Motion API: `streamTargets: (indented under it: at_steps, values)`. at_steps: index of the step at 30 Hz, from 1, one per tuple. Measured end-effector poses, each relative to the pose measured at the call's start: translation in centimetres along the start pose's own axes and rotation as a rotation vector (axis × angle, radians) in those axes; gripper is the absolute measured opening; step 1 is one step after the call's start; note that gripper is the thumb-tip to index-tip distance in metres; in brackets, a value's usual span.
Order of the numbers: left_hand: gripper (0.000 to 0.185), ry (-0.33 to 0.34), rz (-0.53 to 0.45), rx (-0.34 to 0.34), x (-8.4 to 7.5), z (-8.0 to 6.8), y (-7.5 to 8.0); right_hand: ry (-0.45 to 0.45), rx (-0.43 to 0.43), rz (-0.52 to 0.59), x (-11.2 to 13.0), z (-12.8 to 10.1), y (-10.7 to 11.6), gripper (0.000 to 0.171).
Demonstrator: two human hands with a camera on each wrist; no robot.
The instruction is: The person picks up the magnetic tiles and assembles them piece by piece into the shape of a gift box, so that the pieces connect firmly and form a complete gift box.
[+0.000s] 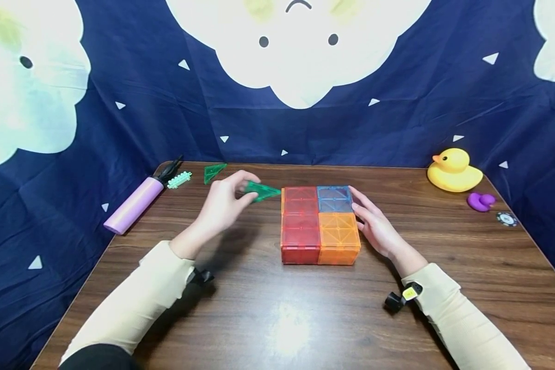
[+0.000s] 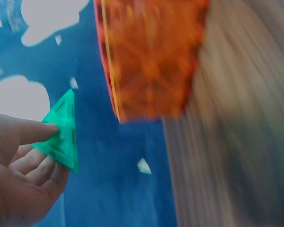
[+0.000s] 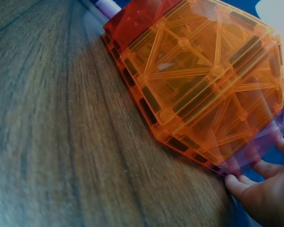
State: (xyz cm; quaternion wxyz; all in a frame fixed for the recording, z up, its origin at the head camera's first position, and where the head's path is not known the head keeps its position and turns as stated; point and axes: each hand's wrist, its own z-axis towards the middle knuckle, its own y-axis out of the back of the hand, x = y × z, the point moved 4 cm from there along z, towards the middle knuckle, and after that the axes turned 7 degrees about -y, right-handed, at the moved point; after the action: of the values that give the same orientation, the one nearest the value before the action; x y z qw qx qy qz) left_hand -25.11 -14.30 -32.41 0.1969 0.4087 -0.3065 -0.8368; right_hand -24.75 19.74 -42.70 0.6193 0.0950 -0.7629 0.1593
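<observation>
The left hand (image 1: 222,203) pinched a green triangular magnetic tile (image 1: 262,191) between thumb and fingers (image 2: 35,131), raised above the bench (image 1: 277,318) just left of the block of magnetic-tile cubes (image 1: 319,224). The right hand (image 1: 374,226) rested with straight, relaxed fingers (image 3: 239,185) against the block's right side, gripping nothing.

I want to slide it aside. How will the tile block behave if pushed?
The tile block sits low and flat on the table, so it probably slides rather than tips. Its thin see-through panels look light. Being separate tiles, it may come apart under a hard shove.
</observation>
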Motion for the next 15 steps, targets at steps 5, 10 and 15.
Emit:
streamTargets:
  at_steps: [5,10,15]
  values:
    - [0.024,-0.085,-0.084,0.067,-3.0,1.2,-3.0,0.004,0.003,0.005,0.0,0.0,0.0,0.063]
    - [0.027,-0.131,-0.098,0.139,-4.3,1.7,-5.4,0.010,0.008,0.001,0.0,0.0,0.1,0.063]
    - [0.026,-0.122,-0.078,0.180,-4.5,1.7,-6.6,0.011,0.007,0.008,-0.1,0.0,0.1,0.063]
